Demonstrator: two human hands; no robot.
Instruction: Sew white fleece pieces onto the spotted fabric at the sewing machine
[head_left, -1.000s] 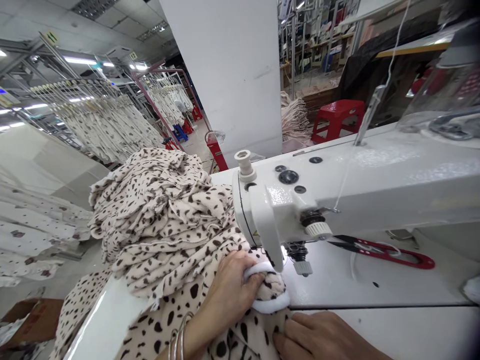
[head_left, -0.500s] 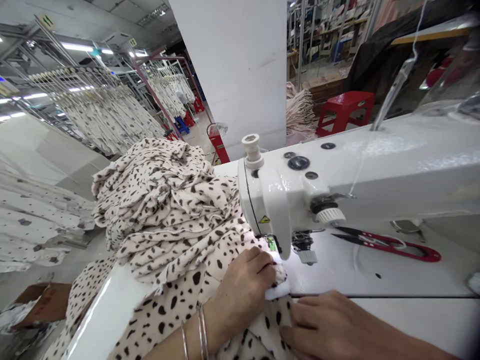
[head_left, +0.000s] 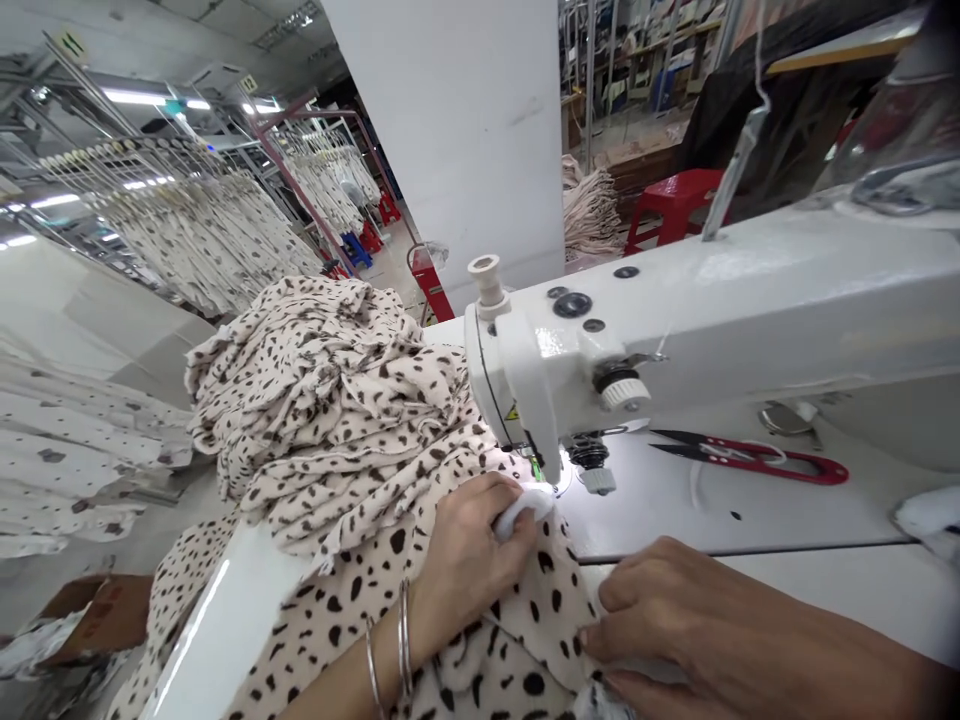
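At the needle end of the sewing machine (head_left: 517, 370), spotted cloth (head_left: 360, 600) lies on the bench (head_left: 232, 610), its near part spread under the person's hands. White trim (head_left: 529, 505) on this cloth sits just in front of the needle area, which is lit.

Left hand (head_left: 472, 550): closed, thumb and fingers gripping the trim; the wrist wears metal bangles (head_left: 405, 640) and the forearm lies over the cloth. Right hand (head_left: 660, 610): bent, fingertips at the right edge of the cloth, near the bottom of the view; whether it pinches the edge or only rests on it cannot be told. The hands are apart, with spotted cloth between them.

Behind the left hand, a heap (head_left: 322, 370) of the same spotted cloth reaches up to the machine head. Below the machine arm, 1 pair of snips (head_left: 739, 453) with a red handle lies flat, blades pointing left, well apart from the hands. Low at the left stands 1 carton (head_left: 112, 615), with white material at its opening. Beyond the machine: 1 white pillar (head_left: 457, 150), hanging garments (head_left: 217, 235) to its left and 1 red stool (head_left: 675, 200) to its right.
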